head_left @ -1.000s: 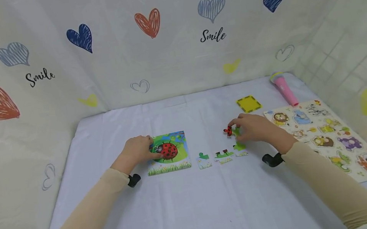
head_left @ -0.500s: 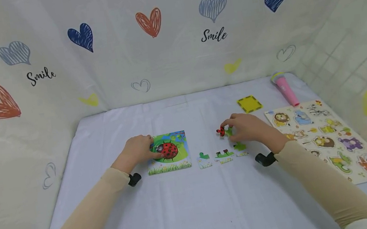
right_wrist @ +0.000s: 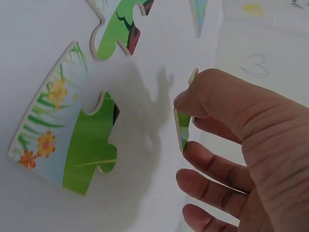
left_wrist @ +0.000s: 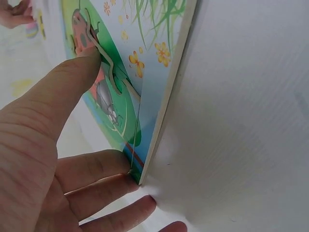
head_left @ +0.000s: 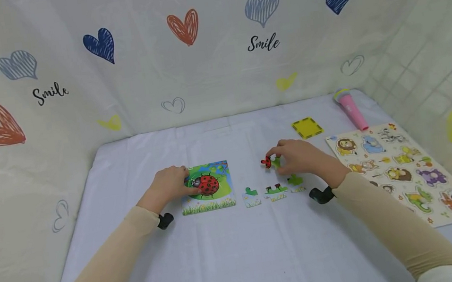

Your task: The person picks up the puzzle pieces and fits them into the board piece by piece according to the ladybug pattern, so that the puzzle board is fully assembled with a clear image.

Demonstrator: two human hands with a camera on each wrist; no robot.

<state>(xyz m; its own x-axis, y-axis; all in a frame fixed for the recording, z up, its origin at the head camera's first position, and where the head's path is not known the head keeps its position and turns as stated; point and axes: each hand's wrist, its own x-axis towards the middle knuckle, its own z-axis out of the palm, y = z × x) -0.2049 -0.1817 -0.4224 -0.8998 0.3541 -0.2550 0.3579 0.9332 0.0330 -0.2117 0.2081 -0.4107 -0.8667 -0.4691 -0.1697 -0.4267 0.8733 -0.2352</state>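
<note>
A square ladybug puzzle board (head_left: 216, 199) lies flat on the white cloth, with pale seam edges showing across its picture in the left wrist view. My left hand (head_left: 167, 186) rests at its left side, thumb on the ladybug and fingertips touching the corner and edge. Held up off the cloth by my right hand (head_left: 298, 157) is a red and green puzzle piece (head_left: 266, 162), pinched between thumb and fingers. In the right wrist view this piece (right_wrist: 182, 128) appears nearly edge-on and partly hidden by the thumb.
Loose grassy pieces lie between board and right hand: a left one (head_left: 253, 199), a middle one (head_left: 275, 192) and a right one (head_left: 296, 183). Beyond are a yellow square frame (head_left: 307, 128), a pink toy microphone (head_left: 352, 111) and an animal puzzle board (head_left: 410, 174).
My right hand has moved left with the red and green piece, closer to the ladybug board. The left hand and the board have stayed in place.
</note>
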